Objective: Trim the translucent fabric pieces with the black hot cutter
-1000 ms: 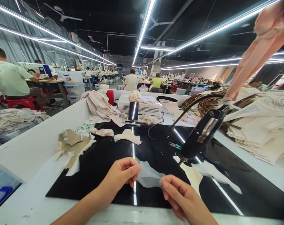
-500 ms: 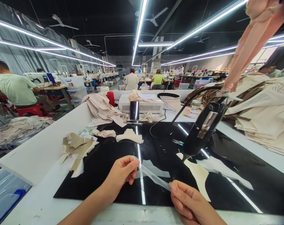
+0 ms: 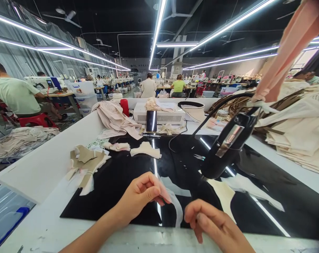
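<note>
My left hand [image 3: 141, 195] is closed, its thumb pressed toward the fingers, with one end of a thin translucent white fabric strip [image 3: 178, 210] in it. From the fingertips the strip curves down to the right, its lower end loose near the front of the black board. My right hand [image 3: 214, 223] is just right of that end, not touching it, fingers bent and apart, nothing visible in them. Behind the strip, a flat translucent fabric piece [image 3: 176, 188] lies on the black board [image 3: 117, 200].
A black handheld machine [image 3: 228, 146] hangs over the board at right, above a cream fabric piece [image 3: 222, 195]. Small scissors [image 3: 199, 157] lie left of it. Tied fabric bundles [image 3: 87, 163] sit at left. A phone [image 3: 151, 121] leans on a white box [image 3: 170, 116].
My right hand has let go of the strip's end, which now hangs down in a curve instead of stretched. My left hand has shifted slightly right. The view has tilted slightly.
</note>
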The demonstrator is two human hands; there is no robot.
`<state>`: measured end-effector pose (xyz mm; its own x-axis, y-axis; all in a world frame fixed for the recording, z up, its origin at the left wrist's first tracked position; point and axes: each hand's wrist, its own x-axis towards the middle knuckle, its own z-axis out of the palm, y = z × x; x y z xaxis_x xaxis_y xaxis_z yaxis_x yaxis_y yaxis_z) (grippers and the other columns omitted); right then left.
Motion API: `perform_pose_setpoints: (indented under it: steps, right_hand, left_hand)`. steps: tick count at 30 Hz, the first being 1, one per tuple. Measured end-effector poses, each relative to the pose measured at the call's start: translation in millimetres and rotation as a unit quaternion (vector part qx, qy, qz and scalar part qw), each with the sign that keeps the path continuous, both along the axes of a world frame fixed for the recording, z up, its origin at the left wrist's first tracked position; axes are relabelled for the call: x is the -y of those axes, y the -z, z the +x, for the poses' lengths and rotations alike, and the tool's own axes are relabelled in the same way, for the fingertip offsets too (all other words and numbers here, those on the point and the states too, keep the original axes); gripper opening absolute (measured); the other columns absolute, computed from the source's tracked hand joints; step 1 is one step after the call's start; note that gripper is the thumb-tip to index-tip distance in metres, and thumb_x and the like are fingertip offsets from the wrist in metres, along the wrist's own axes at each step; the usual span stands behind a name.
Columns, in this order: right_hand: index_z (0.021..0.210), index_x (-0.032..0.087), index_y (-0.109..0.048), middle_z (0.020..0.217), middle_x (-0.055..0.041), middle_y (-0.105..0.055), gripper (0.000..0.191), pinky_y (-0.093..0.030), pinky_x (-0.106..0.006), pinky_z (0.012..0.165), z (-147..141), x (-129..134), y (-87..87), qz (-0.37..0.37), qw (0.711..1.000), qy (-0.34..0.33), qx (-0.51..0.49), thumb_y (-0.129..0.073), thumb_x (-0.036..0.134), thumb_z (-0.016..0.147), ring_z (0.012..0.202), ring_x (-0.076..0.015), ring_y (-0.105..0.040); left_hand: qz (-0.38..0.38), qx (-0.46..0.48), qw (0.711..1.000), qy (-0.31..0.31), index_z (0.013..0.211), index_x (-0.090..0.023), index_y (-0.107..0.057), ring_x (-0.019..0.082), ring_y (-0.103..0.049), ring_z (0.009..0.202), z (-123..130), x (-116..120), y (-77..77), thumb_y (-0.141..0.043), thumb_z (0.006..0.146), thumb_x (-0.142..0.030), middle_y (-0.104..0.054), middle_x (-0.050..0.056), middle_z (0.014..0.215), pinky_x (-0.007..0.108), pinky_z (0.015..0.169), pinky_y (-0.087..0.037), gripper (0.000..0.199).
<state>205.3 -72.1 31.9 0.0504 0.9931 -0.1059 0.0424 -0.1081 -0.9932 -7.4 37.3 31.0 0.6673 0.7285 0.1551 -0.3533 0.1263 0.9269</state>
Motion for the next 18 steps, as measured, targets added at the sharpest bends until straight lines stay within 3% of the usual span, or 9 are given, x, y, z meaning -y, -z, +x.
perform_pose_setpoints:
  steps: [3, 5, 8, 10, 13, 18]
  right_hand:
    - [0.088, 0.023, -0.081, 0.084, -0.0067, -0.07, 0.061, -0.053, -0.03, 0.064, 1, -6, 1.5, -0.007, 0.997, 0.073, -0.023, -0.071, 0.083, 0.077, 0.076, -0.0212, -0.06]
    - [0.095, 0.023, -0.082, 0.093, -0.0094, -0.074, 0.062, -0.057, -0.032, 0.07, -2, -8, 3.4, -0.021, 0.996, 0.08, -0.016, -0.073, 0.081, 0.077, 0.086, -0.0251, -0.065]
    - [0.099, 0.021, -0.083, 0.098, -0.0107, -0.076, 0.063, -0.058, -0.038, 0.085, -12, -12, 5.1, -0.037, 0.999, 0.006, -0.039, -0.071, 0.079, 0.079, 0.098, -0.029, -0.068]
    - [0.097, 0.02, -0.082, 0.092, -0.0087, -0.075, 0.061, -0.056, -0.039, 0.089, -18, -14, 4.4, -0.045, 0.995, -0.042, -0.076, -0.072, 0.078, 0.08, 0.095, -0.0278, -0.068]
    - [0.085, 0.021, -0.077, 0.083, -0.0041, -0.071, 0.052, -0.053, -0.032, 0.08, -23, -17, 1.8, -0.04, 0.995, -0.018, -0.088, -0.075, 0.073, 0.08, 0.082, -0.0216, -0.063]
    - [0.074, 0.023, -0.068, 0.066, 0.0014, -0.06, 0.049, -0.046, -0.026, 0.06, -20, -24, 0.3, 0.034, 0.998, 0.037, 0.035, -0.07, 0.07, 0.086, 0.062, -0.0155, -0.053]
  left_hand:
    - [0.03, 0.028, 0.999, 0.027, 0.083, -0.016, -0.065, 0.016, -0.073, 0.083, -1, 2, -3.3, -0.081, 0.092, -0.049, -0.077, 0.006, 0.084, 0.025, 0.077, -0.056, 0.038]
    - [0.047, 0.035, 0.997, 0.043, 0.084, -0.016, -0.065, 0.018, -0.074, 0.085, -2, 4, -2.9, -0.08, 0.094, -0.047, -0.077, 0.007, 0.085, 0.029, 0.082, -0.056, 0.036]
    - [0.059, 0.016, 0.997, 0.057, 0.085, -0.017, -0.066, 0.02, -0.075, 0.089, -3, 6, 0.5, -0.079, 0.095, -0.046, -0.078, 0.007, 0.089, 0.033, 0.086, -0.056, 0.034]
    - [0.066, -0.011, 0.996, 0.053, 0.085, -0.017, -0.067, 0.02, -0.074, 0.087, -4, 7, 2.1, -0.079, 0.094, -0.047, -0.078, 0.007, 0.09, 0.032, 0.084, -0.056, 0.034]
    - [0.078, -0.042, 0.995, 0.05, 0.085, -0.017, -0.07, 0.021, -0.073, 0.086, -6, 8, 1.1, -0.079, 0.092, -0.053, -0.078, 0.008, 0.089, 0.034, 0.084, -0.056, 0.037]
    - [0.086, -0.095, 0.992, 0.006, 0.085, -0.016, -0.073, 0.021, -0.074, 0.086, -3, 9, -2.3, -0.067, 0.097, -0.063, -0.078, 0.009, 0.087, 0.034, 0.085, -0.058, 0.049]
